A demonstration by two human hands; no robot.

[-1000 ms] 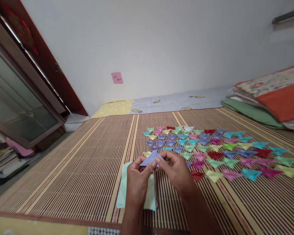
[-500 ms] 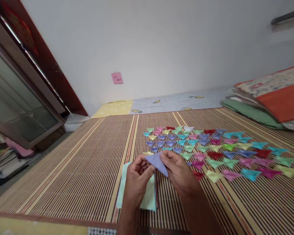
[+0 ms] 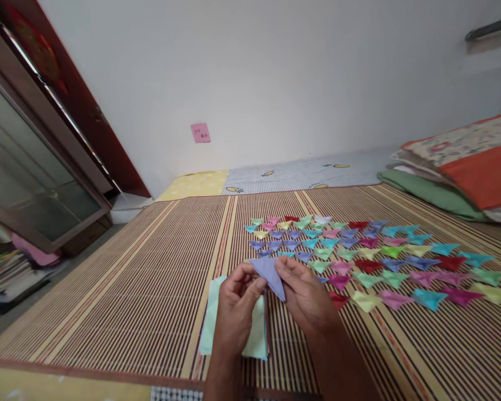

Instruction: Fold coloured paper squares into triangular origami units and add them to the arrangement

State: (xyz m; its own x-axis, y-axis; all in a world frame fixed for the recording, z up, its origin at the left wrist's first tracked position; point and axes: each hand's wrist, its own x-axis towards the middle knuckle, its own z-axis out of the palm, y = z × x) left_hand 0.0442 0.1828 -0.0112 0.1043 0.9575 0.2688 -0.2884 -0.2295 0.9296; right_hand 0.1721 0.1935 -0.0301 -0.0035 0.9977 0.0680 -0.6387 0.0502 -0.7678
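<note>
A purple sheet of paper folded into a triangle (image 3: 270, 274) is held up between both hands, one point hanging down. My left hand (image 3: 239, 306) pinches its left side between thumb and fingers. My right hand (image 3: 307, 295) grips the upper right edge, thumb on the near face. Partly hidden under my left wrist lies a stack of pale green and other coloured paper sheets (image 3: 256, 334) on the striped mat. Beyond and right of my hands, rows of small folded paper pieces (image 3: 367, 301) in many colours cover the mat.
The striped bamboo mat (image 3: 129, 289) spreads over a bed with patterned cloth (image 3: 284, 175) along the wall. Folded bedding (image 3: 476, 167) is piled at the right. A pink note (image 3: 200, 132) sticks to the wall. Books (image 3: 8, 270) and a glass-fronted cabinet (image 3: 29, 150) stand left.
The purple paper triangle has tilted slightly, its lower point turning more downward. Both hands keep their pinch and have barely moved.
</note>
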